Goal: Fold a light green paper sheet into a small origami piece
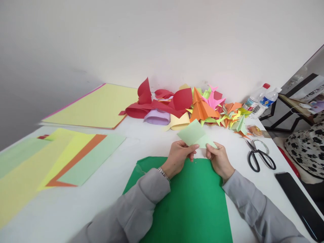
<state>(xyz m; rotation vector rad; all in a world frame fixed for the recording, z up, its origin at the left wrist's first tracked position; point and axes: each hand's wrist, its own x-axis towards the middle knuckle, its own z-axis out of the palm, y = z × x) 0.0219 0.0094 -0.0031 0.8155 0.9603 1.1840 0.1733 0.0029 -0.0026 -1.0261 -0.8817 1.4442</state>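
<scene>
Between my two hands is a small piece of light green paper [192, 132], folded so that one layer overlaps another. My left hand [178, 156] pinches its lower left edge between thumb and fingers. At the lower right corner, my right hand [219, 158] grips the same paper with thumb and fingertips. The paper is tilted up, just above the far edge of a large green sheet [188, 202] lying on the table. Both forearms rest over that sheet.
Scissors [260, 157] and a clear tape roll [260, 145] lie right, near a black phone-like slab [301, 206]. Folded paper shapes [202, 106] are heaped by the wall, beside two bottles [263, 103]. Coloured sheets [83, 158] spread left. A person in patterned clothing [306, 148] sits right.
</scene>
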